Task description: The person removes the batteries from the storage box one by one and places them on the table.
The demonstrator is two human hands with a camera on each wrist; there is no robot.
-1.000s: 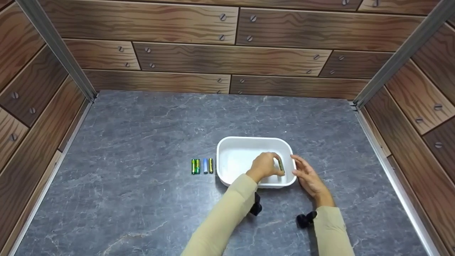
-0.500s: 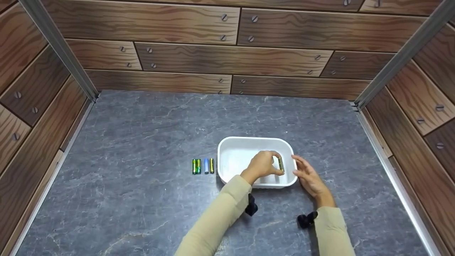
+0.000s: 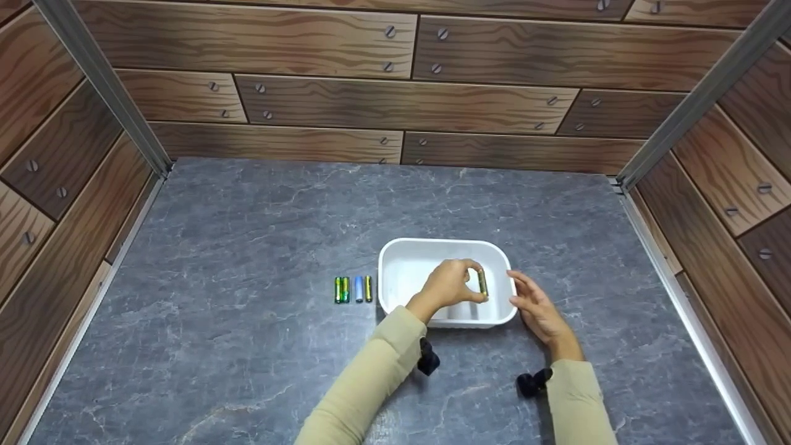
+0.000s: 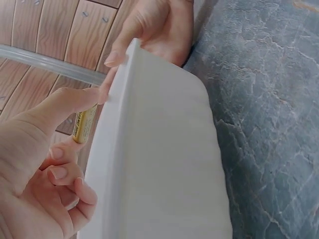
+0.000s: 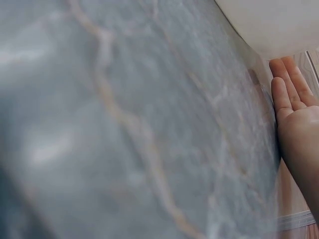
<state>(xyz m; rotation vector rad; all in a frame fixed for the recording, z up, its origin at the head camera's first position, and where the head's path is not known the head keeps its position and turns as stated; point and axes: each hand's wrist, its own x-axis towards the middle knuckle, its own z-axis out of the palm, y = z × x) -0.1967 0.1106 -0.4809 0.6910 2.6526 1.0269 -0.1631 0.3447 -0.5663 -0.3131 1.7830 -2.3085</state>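
Thumb and index finger of my left hand (image 3: 446, 284) pinch a gold battery (image 3: 482, 284) by its two ends, inside the outline of the white tub (image 3: 401, 266) in the head view. Close up in the left wrist view, the battery (image 4: 83, 125) shows dark lettering and sits just past the tub's rim (image 4: 117, 114). The left hand's other fingers curl loosely, apart from it. At the tub's right end, my right hand (image 3: 539, 312) touches the rim with its fingertips and thumb. Its fingers (image 5: 291, 82) look nearly straight in the right wrist view.
Left of the tub, a short row of batteries lies on the grey marbled surface (image 3: 247, 259): two green ones (image 3: 342, 290) side by side, a blue one (image 3: 358, 289) and a gold one (image 3: 368, 288). Wood-patterned walls (image 3: 321, 102) enclose the back and sides.
My left hand has shifted slightly left and up with the gold battery, away from the tub's right end. The right hand stays at the rim.
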